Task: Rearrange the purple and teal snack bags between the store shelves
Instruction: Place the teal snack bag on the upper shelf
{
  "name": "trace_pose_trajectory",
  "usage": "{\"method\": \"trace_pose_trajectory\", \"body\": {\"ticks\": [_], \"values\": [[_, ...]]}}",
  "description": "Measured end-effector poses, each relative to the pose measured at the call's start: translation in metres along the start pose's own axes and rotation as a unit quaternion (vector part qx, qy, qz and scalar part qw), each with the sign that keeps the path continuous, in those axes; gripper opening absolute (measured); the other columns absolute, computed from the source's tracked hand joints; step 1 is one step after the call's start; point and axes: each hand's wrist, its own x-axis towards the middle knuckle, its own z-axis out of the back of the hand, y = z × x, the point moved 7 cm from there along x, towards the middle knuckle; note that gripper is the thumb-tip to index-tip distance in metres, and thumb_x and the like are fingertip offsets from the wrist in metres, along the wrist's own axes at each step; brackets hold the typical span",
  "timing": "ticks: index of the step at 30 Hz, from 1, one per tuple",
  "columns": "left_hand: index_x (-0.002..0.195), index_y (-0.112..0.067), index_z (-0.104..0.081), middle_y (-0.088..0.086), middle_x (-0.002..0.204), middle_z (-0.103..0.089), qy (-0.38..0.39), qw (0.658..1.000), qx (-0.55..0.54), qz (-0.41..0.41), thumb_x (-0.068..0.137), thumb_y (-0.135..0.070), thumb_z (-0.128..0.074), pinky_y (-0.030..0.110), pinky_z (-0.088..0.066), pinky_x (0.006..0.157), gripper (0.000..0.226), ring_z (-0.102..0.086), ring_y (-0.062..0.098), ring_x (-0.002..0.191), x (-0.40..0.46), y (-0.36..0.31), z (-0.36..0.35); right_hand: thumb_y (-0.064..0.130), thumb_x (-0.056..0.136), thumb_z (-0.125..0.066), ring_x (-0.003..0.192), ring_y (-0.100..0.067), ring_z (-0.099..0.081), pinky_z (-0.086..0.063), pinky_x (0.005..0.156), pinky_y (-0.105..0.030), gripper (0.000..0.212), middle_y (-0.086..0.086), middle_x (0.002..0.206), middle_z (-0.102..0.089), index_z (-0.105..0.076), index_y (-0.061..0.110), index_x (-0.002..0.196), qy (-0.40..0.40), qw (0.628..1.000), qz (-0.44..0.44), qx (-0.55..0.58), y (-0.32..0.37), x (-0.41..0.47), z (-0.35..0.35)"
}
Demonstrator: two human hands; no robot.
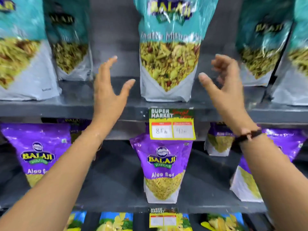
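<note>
A teal Balaji snack bag (169, 52) stands upright at the centre of the upper shelf (50, 108), its clear window showing a mixed namkeen of yellow sticks, peanuts and green bits. The left hand (109, 90) at its 9 o'clock and the right hand (223, 87) at its 3 o'clock are both spread wide, holding nothing, apart from the bag. At 6 o'clock, below a yellow price tag (172, 125), a purple Aloo Sev bag (164, 167) holds fine yellow sev.
</note>
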Motion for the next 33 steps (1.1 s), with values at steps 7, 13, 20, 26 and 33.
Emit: {"method": "trace_pose_trajectory", "body": {"ticks": [7, 13, 20, 26, 33], "values": [[0.127, -0.011, -0.038, -0.001, 0.131, -0.048, 0.349, 0.894, -0.125, 0.252, 0.064, -0.032, -0.075, 0.032, -0.035, 0.106, 0.077, -0.047, 0.015, 0.117, 0.016, 0.037, -0.080, 0.052, 0.061, -0.063, 0.120, -0.014, -0.048, -0.036, 0.108, -0.036, 0.083, -0.004, 0.138, -0.047, -0.033, 0.016, 0.129, 0.313, 0.934, -0.171, 0.033, -0.046, 0.016, -0.051], [0.129, -0.010, -0.032, 0.003, 0.131, -0.047, 0.377, 0.880, -0.161, 0.241, 0.075, -0.010, -0.065, 0.022, -0.036, 0.093, 0.064, -0.046, 0.010, 0.111, 0.009, 0.031, -0.082, 0.048, 0.050, -0.071, 0.118, -0.016, -0.052, -0.038, 0.108, -0.041, 0.090, -0.003, 0.133, -0.052, -0.038, 0.017, 0.128, 0.322, 0.927, -0.180, 0.065, -0.048, 0.011, -0.051], [0.127, -0.011, -0.037, 0.002, 0.124, -0.050, 0.383, 0.885, -0.164, 0.210, 0.073, -0.007, -0.066, 0.020, -0.039, 0.093, 0.063, -0.048, 0.013, 0.113, 0.007, 0.028, -0.077, 0.035, 0.052, -0.073, 0.115, -0.018, -0.052, -0.044, 0.097, -0.031, 0.088, -0.006, 0.130, -0.051, -0.034, 0.013, 0.128, 0.324, 0.918, -0.205, 0.099, -0.047, 0.008, -0.043], [0.127, -0.011, -0.037, 0.000, 0.121, -0.050, 0.379, 0.888, -0.160, 0.204, 0.073, -0.008, -0.066, 0.023, -0.037, 0.093, 0.062, -0.048, 0.012, 0.112, 0.007, 0.024, -0.075, 0.034, 0.048, -0.074, 0.114, -0.019, -0.054, -0.044, 0.100, -0.035, 0.090, -0.007, 0.128, -0.054, -0.035, 0.013, 0.127, 0.315, 0.917, -0.219, 0.107, -0.047, 0.009, -0.042], [0.126, -0.012, -0.038, 0.002, 0.124, -0.051, 0.377, 0.891, -0.158, 0.195, 0.072, -0.012, -0.068, 0.026, -0.037, 0.096, 0.062, -0.049, 0.014, 0.113, 0.007, 0.027, -0.075, 0.043, 0.039, -0.076, 0.113, -0.021, -0.055, -0.043, 0.101, -0.044, 0.096, -0.009, 0.127, -0.056, -0.040, 0.015, 0.123, 0.305, 0.921, -0.217, 0.105, -0.050, 0.011, -0.041]]}}
